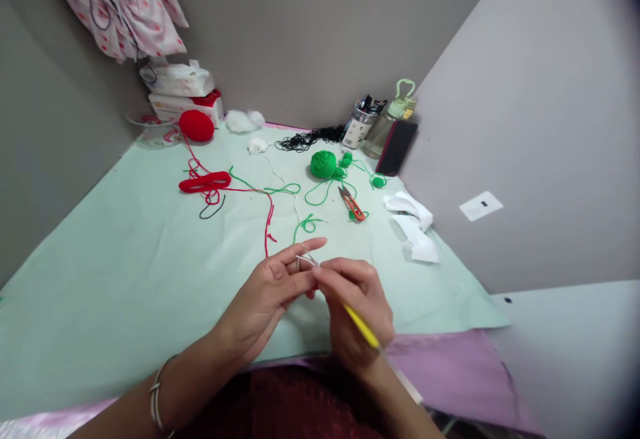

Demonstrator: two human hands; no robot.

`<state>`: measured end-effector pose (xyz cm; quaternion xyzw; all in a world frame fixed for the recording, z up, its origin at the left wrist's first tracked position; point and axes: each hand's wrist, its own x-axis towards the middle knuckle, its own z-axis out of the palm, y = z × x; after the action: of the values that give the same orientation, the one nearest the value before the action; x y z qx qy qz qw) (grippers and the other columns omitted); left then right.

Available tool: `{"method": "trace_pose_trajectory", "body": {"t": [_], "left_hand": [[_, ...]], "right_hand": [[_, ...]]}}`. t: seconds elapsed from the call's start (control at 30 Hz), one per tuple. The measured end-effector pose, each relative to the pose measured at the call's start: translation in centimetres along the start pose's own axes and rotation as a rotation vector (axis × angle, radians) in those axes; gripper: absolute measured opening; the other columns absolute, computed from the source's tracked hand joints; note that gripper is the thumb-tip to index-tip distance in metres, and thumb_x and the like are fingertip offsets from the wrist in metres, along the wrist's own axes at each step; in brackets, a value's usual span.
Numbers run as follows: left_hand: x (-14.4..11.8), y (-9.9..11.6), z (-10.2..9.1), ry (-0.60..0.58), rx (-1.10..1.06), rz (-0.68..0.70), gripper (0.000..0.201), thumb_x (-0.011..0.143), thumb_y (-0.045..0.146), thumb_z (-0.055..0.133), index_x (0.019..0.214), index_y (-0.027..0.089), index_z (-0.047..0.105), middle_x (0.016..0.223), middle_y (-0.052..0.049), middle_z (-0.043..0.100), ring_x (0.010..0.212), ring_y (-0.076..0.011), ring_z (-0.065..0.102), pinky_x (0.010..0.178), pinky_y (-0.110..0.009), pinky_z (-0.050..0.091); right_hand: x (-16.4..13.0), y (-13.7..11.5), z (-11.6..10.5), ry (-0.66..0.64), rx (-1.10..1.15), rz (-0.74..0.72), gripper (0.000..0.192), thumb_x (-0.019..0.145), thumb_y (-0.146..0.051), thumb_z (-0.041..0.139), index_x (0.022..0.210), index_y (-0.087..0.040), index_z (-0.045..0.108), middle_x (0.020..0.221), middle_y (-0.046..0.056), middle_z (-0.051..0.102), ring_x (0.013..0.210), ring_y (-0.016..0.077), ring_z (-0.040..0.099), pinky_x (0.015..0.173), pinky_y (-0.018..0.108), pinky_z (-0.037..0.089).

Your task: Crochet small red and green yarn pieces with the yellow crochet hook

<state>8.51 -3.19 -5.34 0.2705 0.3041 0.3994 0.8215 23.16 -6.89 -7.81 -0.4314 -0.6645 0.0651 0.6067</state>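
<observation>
In the lower middle of the frame the left hand (273,289) and the right hand (357,305) meet above the counter (125,279), which is covered with a smooth pale green sheet. The fingers of the right hand are closed around a thin yellow crochet hook (361,326), whose tip is hidden between the two hands. The fingers of the left hand are partly stretched, and a fine white yarn (306,260) is wound around them; it is so thin that its course further up the counter is hard to follow. A metal bangle (156,399) sits on the left wrist. Above the hands lie a round, fuzzy green yarn ball (323,164) with loose green strands, and small thread snips (353,204) with orange handles. To the left is a flat bundle of red yarn (205,183) with a long red strand, and a red yarn ball (197,125) in the upper left. Near the wall stands a clear jar (359,129) holding dark tools, which I cannot identify, beside a bottle (387,125) with a pale green loop lid and a dark phone (397,147) leaning upright. A tangle of black thread (305,139) lies left of the jar. Folded white fabric pieces (415,225) rest at the right edge. A pink dotted cloth (130,5) hangs in the upper left, cut off by the frame.
</observation>
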Motion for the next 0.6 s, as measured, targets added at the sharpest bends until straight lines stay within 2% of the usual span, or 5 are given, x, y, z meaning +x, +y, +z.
{"method": "trace_pose_trajectory", "body": {"t": [0.07, 0.2, 0.33, 0.43, 0.6], "left_hand": [[-0.1, 0.3, -0.2, -0.015, -0.014, -0.036, 0.043, 0.081, 0.026, 0.089, 0.124, 0.025, 0.080, 0.087, 0.000, 0.070, 0.079, -0.0116, 0.058, 0.081, -0.024, 0.046], [-0.1, 0.7, -0.6, -0.002, 0.007, -0.015, 0.037, 0.083, 0.024, 0.086, 0.120, 0.023, 0.082, 0.080, 0.002, 0.066, 0.074, -0.0113, 0.053, 0.079, -0.024, 0.045], [-0.2, 0.9, -0.7, -0.005, 0.014, -0.017, 0.030, 0.083, 0.024, 0.085, 0.113, 0.023, 0.085, 0.081, 0.001, 0.067, 0.076, -0.0122, 0.056, 0.081, -0.026, 0.046], [-0.2, 0.6, -0.5, -0.006, 0.052, 0.010, 0.028, 0.082, 0.025, 0.086, 0.109, 0.024, 0.086, 0.084, 0.001, 0.070, 0.080, -0.0130, 0.059, 0.083, -0.026, 0.047], [-0.2, -0.5, -0.2, -0.052, 0.121, 0.054, 0.036, 0.081, 0.025, 0.090, 0.115, 0.034, 0.084, 0.095, 0.001, 0.077, 0.093, -0.0141, 0.066, 0.094, -0.028, 0.049]], "right_hand": [[0.1, 0.0, -0.4, -0.010, 0.080, 0.086, 0.031, 0.100, -0.009, 0.062, 0.118, -0.028, 0.078, 0.100, 0.005, 0.074, 0.089, 0.0190, 0.073, 0.076, 0.034, 0.063], [0.5, 0.0, -1.2, 0.037, 0.240, 0.247, 0.021, 0.102, -0.016, 0.060, 0.108, -0.026, 0.078, 0.088, 0.004, 0.074, 0.080, 0.0193, 0.072, 0.073, 0.037, 0.061], [0.8, 0.1, -1.2, 0.091, 0.405, 0.383, 0.017, 0.103, -0.022, 0.062, 0.100, -0.023, 0.078, 0.085, 0.004, 0.071, 0.068, 0.0154, 0.069, 0.062, 0.031, 0.059], [1.0, 0.1, -1.0, 0.074, 0.503, 0.413, 0.016, 0.102, -0.027, 0.063, 0.097, -0.022, 0.078, 0.084, 0.003, 0.071, 0.061, 0.0132, 0.067, 0.057, 0.028, 0.058], [0.9, 0.1, -0.7, -0.019, 0.390, 0.328, 0.015, 0.101, -0.024, 0.066, 0.100, -0.026, 0.080, 0.092, 0.004, 0.077, 0.090, 0.0191, 0.074, 0.078, 0.032, 0.062]]}}
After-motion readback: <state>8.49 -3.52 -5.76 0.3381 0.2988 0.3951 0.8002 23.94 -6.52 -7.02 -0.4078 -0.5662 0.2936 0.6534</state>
